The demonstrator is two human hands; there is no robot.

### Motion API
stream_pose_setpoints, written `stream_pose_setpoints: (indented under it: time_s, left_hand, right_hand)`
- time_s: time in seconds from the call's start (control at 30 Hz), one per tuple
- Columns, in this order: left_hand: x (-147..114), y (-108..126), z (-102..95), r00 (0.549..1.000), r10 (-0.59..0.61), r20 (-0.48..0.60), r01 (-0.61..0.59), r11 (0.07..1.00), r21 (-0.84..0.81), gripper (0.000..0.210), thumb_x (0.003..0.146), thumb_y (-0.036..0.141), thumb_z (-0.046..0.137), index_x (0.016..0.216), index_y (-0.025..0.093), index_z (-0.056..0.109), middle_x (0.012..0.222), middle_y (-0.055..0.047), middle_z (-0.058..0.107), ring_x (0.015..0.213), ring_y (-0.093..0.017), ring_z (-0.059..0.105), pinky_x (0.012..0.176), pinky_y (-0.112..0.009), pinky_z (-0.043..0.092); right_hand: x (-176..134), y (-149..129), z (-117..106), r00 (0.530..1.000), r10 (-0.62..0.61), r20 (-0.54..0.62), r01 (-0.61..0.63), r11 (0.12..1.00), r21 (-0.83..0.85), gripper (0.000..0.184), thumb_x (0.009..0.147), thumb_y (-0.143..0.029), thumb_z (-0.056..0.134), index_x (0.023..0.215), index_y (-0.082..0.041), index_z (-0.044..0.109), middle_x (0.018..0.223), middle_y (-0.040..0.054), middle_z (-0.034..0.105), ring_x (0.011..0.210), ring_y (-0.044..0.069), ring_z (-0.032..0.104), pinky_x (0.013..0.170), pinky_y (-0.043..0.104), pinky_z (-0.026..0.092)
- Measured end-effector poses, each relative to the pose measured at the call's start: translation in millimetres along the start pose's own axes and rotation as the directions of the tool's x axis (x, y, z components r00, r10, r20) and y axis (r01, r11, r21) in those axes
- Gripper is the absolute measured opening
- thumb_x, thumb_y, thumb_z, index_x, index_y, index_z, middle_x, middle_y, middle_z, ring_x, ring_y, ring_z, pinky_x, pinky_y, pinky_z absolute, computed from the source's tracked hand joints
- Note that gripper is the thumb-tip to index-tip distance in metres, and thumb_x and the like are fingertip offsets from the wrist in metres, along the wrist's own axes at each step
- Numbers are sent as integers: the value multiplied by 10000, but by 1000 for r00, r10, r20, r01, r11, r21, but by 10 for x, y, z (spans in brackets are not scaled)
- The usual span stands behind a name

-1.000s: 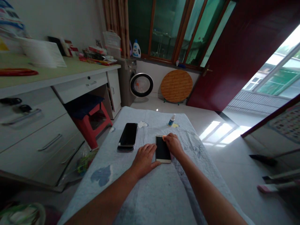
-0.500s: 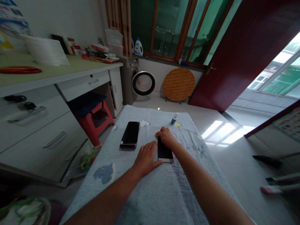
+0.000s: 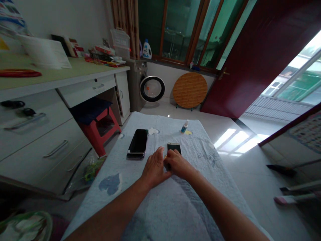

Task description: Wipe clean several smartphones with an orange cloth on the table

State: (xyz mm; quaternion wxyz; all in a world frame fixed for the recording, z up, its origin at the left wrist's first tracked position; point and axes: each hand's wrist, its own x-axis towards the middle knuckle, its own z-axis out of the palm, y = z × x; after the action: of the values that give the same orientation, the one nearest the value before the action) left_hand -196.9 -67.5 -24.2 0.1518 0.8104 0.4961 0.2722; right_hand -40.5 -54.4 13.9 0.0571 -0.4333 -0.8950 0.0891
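Note:
A smartphone [image 3: 174,146] with a dark screen and pale frame lies on the cloth, its lower part mostly hidden by my hands. My left hand [image 3: 154,167] rests along its left side, fingers stretched out and thumb spread toward its near end. Over the screen, my right hand [image 3: 179,164] is closed with bent fingers. Something small and orange-yellow peeks out at those fingertips, too covered to name. To the left lies a second, larger black phone [image 3: 138,141], with another layer showing under its near end. A small white spray bottle [image 3: 184,127] with a blue label stands beyond the right hand.
A blue-grey patterned cloth [image 3: 163,207] covers the table. Left of it are a red stool [image 3: 104,132] and a white desk [image 3: 90,86] with drawers. A washing machine [image 3: 135,85] with its door open and a round wooden tabletop [image 3: 190,90] stand behind.
My right hand has slid from the phone's far end toward its near end, uncovering the top of the screen. My left hand stays beside the phone. The view has shifted slightly.

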Motion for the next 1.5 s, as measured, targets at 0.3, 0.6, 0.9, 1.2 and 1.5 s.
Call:
stream_pose_setpoints:
  time_s: [0.3, 0.6, 0.9, 1.2, 1.5]
  left_hand:
    - [-8, 1, -28, 995, -4, 100, -4, 996, 85, 871, 648, 299, 693, 1410, 206, 280, 1516, -154, 279, 1370, -310, 311, 1081, -464, 291]
    - [-5, 32, -98, 988, 41, 150, -62, 989, 134, 584, 795, 473, 630, 1308, 241, 473, 1502, -109, 334, 1330, -314, 350, 1056, -479, 314]
    - [9, -65, 10, 991, 64, 118, -79, 988, 130, 595, 804, 494, 632, 1278, 187, 443, 1425, -140, 425, 1316, -302, 380, 1064, -475, 324]
    - [21, 12, -43, 988, 122, 95, -130, 988, 81, 454, 832, 443, 634, 1218, 247, 498, 1333, -80, 493, 1233, -278, 452, 1011, -457, 362]
    - [79, 47, -105, 968, 168, 185, -178, 983, 40, 354, 850, 375, 638, 1177, 255, 571, 1304, -47, 570, 1187, -254, 487, 962, -428, 361]
  right_hand:
    - [-274, -147, -86, 998, -29, 52, 24, 996, 91, 201, 890, -132, 519, 915, -216, 700, 958, 52, 549, 893, 168, 455, 737, 268, 350]
    - [-219, 65, -16, 992, 37, -120, -19, 989, 147, 187, 906, -166, 525, 916, -195, 710, 910, 49, 594, 869, 154, 494, 784, 256, 388]
    - [-116, 274, 38, 965, 157, -209, -125, 980, 157, 256, 937, -174, 455, 953, -186, 710, 923, 57, 587, 873, 159, 503, 785, 250, 387]
    - [113, 374, 72, 967, 132, -218, -111, 988, 109, 252, 937, -188, 463, 890, -179, 710, 906, 54, 575, 875, 161, 500, 806, 258, 378]
    - [685, 487, 26, 971, 192, -141, -206, 974, -93, 315, 966, -238, 408, 936, -174, 715, 959, 87, 608, 860, 173, 512, 816, 276, 359]
